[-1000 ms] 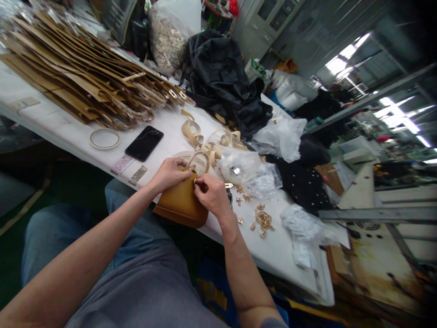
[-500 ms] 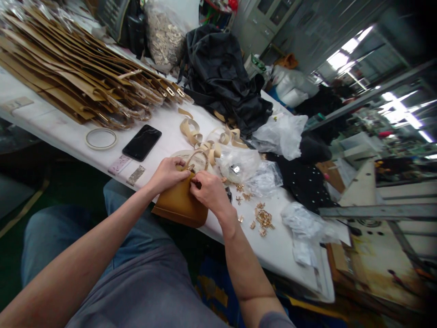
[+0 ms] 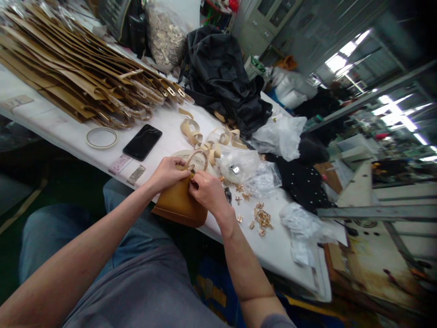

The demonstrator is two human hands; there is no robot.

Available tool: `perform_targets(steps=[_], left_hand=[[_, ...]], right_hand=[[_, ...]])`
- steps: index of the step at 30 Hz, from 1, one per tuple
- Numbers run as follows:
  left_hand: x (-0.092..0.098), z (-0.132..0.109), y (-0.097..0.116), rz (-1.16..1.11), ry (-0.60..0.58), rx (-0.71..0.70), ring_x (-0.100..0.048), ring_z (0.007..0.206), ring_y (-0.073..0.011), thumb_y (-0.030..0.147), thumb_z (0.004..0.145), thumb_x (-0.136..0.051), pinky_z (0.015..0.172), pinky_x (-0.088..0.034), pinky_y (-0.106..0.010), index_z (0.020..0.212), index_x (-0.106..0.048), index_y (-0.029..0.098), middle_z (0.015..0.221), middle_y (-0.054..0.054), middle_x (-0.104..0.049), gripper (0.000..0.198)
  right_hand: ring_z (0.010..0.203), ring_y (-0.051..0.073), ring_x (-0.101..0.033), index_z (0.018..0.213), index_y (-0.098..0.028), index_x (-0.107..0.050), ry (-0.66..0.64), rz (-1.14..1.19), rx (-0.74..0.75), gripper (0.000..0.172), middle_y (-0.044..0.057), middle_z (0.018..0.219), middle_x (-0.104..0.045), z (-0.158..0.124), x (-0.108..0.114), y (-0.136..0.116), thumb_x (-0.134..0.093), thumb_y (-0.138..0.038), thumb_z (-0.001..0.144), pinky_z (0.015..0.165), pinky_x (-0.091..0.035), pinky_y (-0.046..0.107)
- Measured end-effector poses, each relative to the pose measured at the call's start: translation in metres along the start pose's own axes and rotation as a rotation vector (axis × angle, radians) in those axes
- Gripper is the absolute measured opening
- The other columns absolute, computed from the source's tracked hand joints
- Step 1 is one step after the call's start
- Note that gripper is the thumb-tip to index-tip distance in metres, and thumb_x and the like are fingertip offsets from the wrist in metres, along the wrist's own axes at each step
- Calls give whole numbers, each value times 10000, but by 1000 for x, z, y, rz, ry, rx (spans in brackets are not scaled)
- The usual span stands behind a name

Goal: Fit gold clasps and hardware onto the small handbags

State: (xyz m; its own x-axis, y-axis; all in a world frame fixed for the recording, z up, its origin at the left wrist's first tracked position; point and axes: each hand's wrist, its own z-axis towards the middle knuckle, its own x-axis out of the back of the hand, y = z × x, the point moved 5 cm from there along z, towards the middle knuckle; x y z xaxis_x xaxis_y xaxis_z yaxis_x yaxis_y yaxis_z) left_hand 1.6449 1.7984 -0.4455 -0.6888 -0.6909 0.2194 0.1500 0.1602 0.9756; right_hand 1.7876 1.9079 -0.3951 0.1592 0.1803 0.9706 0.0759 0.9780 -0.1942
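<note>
A tan handbag [image 3: 180, 202] rests at the table's near edge, its looped handle [image 3: 205, 159] pointing away from me. My left hand [image 3: 170, 172] is closed on the bag's upper edge near the handle. From the other side my right hand [image 3: 205, 189] pinches at the same top area, its fingertips close to the left thumb. Something small and metallic shows between the two hands, too small to name. Beyond the bag lie curled beige strips [image 3: 191, 132]. Small gold metal fittings [image 3: 262, 217] are scattered to the right of my right hand.
Stacked flat tan bag pieces [image 3: 75, 77] cover the table's left. A phone [image 3: 142, 142] and a tape roll [image 3: 101, 138] lie near the front edge. Behind are a black backpack [image 3: 218, 68] and a plastic bag of metal parts [image 3: 167, 34]. Clear plastic bags [image 3: 280, 136] lie to the right.
Almost nothing differs. Both hands stay at the bag's top with only slight finger movement, and the view has shifted a little.
</note>
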Motion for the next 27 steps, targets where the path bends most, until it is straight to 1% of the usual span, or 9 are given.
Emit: perform_targets(steps=[4, 10, 15, 20, 27], left_hand=[[0, -1, 1, -35, -5, -4, -687, 780, -206, 359, 809, -868, 693, -483, -293, 967, -894, 155, 854, -16, -819, 259], [2, 0, 1, -27, 8, -12, -720, 835, -220, 346, 803, -857, 744, -501, -297, 950, -898, 161, 892, -19, -841, 240], [2, 0, 2, -2, 4, -28, -755, 891, -239, 341, 811, -858, 795, -520, -307, 970, -909, 172, 929, -14, -862, 237], [2, 0, 4, 11, 3, -43, -773, 921, -259, 355, 821, -879, 820, -540, -320, 1018, -924, 176, 966, -28, -877, 270], [-3, 1, 3, -46, -31, -6, -771, 930, -255, 378, 810, -893, 791, -535, -311, 1013, -915, 169, 995, -41, -880, 293]], right_hand=[[870, 220, -667, 869, -228, -675, 22, 43, 65, 207, 59, 964, -729, -2, -2, 4, -716, -111, 1035, 780, -492, 355], [863, 198, -686, 892, -233, -672, 79, 217, 115, 206, 42, 975, -741, -5, -1, 11, -708, -78, 1021, 803, -528, 328], [865, 203, -668, 855, -235, -656, 60, 170, 149, 226, 44, 953, -724, -2, -2, 10, -711, -99, 1027, 785, -499, 338], [936, 217, -687, 875, -238, -656, 17, 132, 143, 221, 57, 1008, -747, -1, -4, 10, -665, -129, 1066, 843, -519, 347], [999, 245, -696, 899, -237, -662, 3, 56, 125, 199, 82, 1042, -750, -4, -8, 7, -656, -103, 1045, 881, -533, 365]])
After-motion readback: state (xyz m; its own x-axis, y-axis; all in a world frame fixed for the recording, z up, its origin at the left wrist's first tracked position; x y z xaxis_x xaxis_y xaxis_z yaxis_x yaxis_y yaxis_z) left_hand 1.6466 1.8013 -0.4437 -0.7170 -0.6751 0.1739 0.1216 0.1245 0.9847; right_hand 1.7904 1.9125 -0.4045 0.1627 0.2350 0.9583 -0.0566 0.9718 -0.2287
